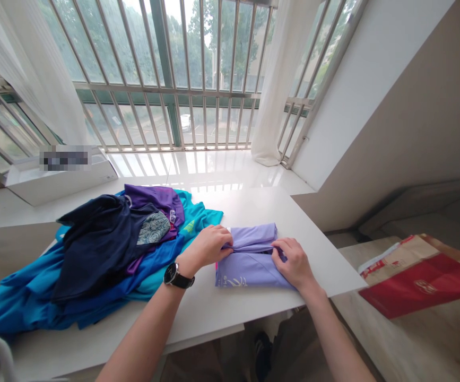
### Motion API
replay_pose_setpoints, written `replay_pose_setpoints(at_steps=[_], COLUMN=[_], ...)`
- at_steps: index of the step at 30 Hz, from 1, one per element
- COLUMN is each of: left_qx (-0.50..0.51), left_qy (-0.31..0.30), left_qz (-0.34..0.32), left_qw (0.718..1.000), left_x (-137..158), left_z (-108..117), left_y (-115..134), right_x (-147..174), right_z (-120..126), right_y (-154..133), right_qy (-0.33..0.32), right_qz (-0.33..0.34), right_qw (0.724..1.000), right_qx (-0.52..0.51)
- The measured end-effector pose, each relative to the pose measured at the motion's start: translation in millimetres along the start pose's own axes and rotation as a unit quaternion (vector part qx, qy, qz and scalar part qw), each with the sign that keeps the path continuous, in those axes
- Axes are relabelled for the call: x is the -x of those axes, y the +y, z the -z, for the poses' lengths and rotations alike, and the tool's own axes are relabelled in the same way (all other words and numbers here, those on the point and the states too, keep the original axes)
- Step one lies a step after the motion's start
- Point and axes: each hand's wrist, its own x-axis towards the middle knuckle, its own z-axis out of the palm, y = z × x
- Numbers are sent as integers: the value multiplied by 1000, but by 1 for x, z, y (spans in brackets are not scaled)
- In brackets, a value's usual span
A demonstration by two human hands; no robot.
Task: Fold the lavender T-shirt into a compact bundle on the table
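A lavender shirt [249, 254], folded into a small rectangle, lies on the white table [317, 249] in front of me. My left hand [208, 245], with a black watch on its wrist, pinches the fold at the shirt's left edge. My right hand [293, 261] grips the same fold at the right side. Left of the shirt sits a heap of unfolded clothes [106, 249]: blue and teal tops below, a dark navy garment and a purple one on top.
A white box [60, 178] rests on the glossy windowsill behind the table. Barred windows and white curtains [275, 90] stand beyond. A red and brown paper bag [423, 273] lies on the floor to the right.
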Motion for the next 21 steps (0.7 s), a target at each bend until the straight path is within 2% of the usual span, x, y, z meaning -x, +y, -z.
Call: replay_pose_setpoints(at_steps=[21], left_qx=[-14], left_qy=[21], left_qz=[2], left_qw=[1000], left_x=[3], left_z=[0], left_y=[4], right_x=[1], right_z=[-4], right_y=[5], right_qy=[-9], right_qz=[0], right_qw=[1000], right_qx=[-13])
